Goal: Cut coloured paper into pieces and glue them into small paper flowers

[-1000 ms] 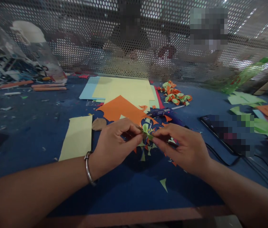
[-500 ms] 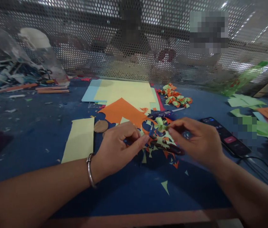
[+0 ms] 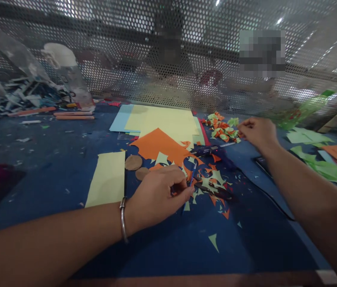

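My right hand (image 3: 256,131) reaches far right to a pile of folded orange and green paper pieces (image 3: 220,129). Its fingers are curled together, pinching a green folded piece (image 3: 233,121) at the pile's edge. My left hand (image 3: 159,195), with a metal bangle at the wrist, rests on the blue table (image 3: 51,159). Its thumb and fingers are pinched closed; what they hold is hidden. It sits beside a scatter of orange and pale green paper offcuts (image 3: 213,183), and a thin blue stick (image 3: 192,177) lies just past its fingertips.
An orange sheet (image 3: 156,145) overlaps yellow sheets (image 3: 162,119) and a light blue one. A yellow strip (image 3: 107,179) and two brown discs (image 3: 133,162) lie to the left. Green sheets (image 3: 320,163) lie right, littered scraps far left. A perforated metal screen (image 3: 126,59) walls the back.
My right hand carried the green folded piece from the centre out to the pile at the far right. My left hand stayed put and lowered onto the table.
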Available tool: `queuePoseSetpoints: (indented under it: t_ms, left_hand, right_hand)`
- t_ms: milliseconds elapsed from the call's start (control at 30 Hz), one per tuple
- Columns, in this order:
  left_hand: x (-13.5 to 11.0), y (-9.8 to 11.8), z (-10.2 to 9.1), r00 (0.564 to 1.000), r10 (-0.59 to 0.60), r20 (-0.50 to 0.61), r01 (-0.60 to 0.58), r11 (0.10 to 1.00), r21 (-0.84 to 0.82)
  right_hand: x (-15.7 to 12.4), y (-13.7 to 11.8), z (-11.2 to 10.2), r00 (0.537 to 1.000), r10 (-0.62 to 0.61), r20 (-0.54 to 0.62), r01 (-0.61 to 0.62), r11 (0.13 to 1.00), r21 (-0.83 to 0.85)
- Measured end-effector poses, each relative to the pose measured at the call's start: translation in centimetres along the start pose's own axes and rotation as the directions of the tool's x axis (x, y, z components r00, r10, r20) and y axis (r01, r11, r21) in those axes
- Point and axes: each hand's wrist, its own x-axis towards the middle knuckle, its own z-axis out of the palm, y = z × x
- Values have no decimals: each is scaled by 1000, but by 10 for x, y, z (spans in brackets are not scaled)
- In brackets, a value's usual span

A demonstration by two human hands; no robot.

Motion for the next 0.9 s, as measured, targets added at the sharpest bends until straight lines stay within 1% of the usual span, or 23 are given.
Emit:
queuePoseSetpoints:
  t_ms: [100,167,233,300,400,467,567,633,667,700,733,767,833,900]
  left_hand:
    - [-1,-2,0,1000,14,16,-14,998,55]
    - [-2,-2,-1,998,22,55,-27,995,92]
    - [-3,-2,-2,992,59,107,-71,991,110]
    - [-5,-1,-1,977,133,167,-153,982,113]
    - [-8,3,1,942,239,237,-271,956,116]
    - [-9,6,2,934,276,227,-310,942,130]
    - [-6,10,-3,945,285,162,-317,922,221]
    - [0,9,-18,958,261,120,-287,895,342]
    - [3,7,-30,972,215,92,-234,879,415]
    - [6,3,-44,991,127,43,-132,869,476]
    - [9,-4,-61,999,44,6,-41,859,511]
    - [11,-12,-79,999,-42,-25,49,849,527]
    - [13,-34,-111,984,-178,-18,155,798,582]
    - [14,-60,-133,947,-317,-46,276,735,619]
  right_hand:
    - [9,10,7,996,93,4,-93,994,-61]
    - [4,10,8,993,121,10,-119,989,-83]
    - [-6,3,7,993,114,16,-113,990,-84]
    - [-20,-9,5,995,99,24,-98,993,-69]
    - [-45,-38,4,999,41,34,-41,999,-18]
    - [-64,-58,5,999,-14,33,14,1000,8]
    - [-90,-81,8,991,-118,59,115,992,61]
    - [-102,-88,11,981,-171,89,162,981,105]
    - [-106,-90,12,978,-185,94,174,978,115]
    - [-109,-91,13,977,-191,96,179,977,117]
    - [-111,-92,14,977,-192,92,181,977,113]
    - [-113,-92,14,978,-192,84,183,977,107]
    - [-114,-91,14,978,-197,66,190,977,97]
    - [-114,-91,14,977,-206,53,201,975,94]
